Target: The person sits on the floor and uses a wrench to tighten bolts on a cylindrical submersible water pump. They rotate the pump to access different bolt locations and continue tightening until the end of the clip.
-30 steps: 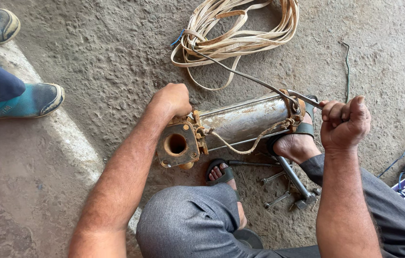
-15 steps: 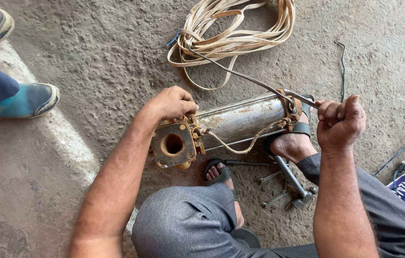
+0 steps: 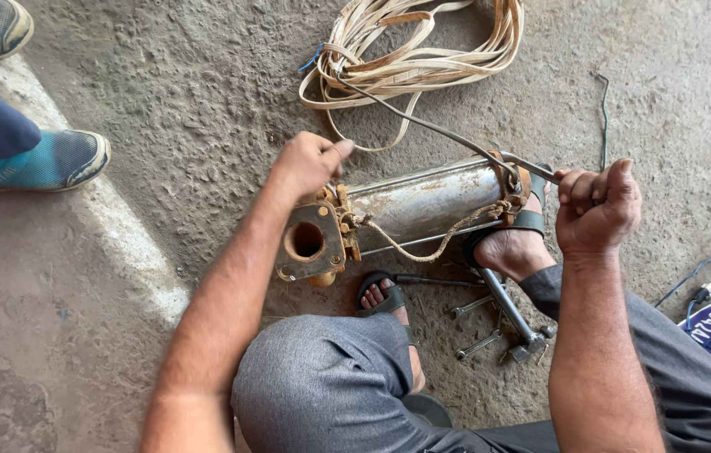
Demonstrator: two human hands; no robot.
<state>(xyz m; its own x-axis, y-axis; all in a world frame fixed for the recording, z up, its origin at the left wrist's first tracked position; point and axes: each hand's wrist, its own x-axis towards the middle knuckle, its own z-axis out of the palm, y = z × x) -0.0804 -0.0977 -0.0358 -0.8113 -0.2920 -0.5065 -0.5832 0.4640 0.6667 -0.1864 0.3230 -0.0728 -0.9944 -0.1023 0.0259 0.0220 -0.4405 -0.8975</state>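
- Concrete floor [image 3: 162, 126], rough and grey, carries everything; the person squats on it with a foot [image 3: 513, 248] braced against the right end of the pump.
- Steel pump [image 3: 418, 208], a dull cylinder, lies on its side with its long axis running left to right, tilted slightly up toward the right; its rusty flange [image 3: 309, 243] with a round hole faces lower left.
- Cable coil [image 3: 423, 50], flat and tan, lies beyond the pump, near the top edge; a dark lead runs from it down to the pump's right end.
- Left hand [image 3: 307, 161] rests closed on top of the flange end, thumb pointing right; whether it grips anything I cannot tell.
- Right hand [image 3: 597, 210] is fisted around a thin metal bar [image 3: 532, 168] that reaches left to the pump's right end, so this hand sits just right of that end.
- Rope [image 3: 423, 243], frayed, sags along the pump's near side.
- Spanners [image 3: 477, 327] lie by the knees.
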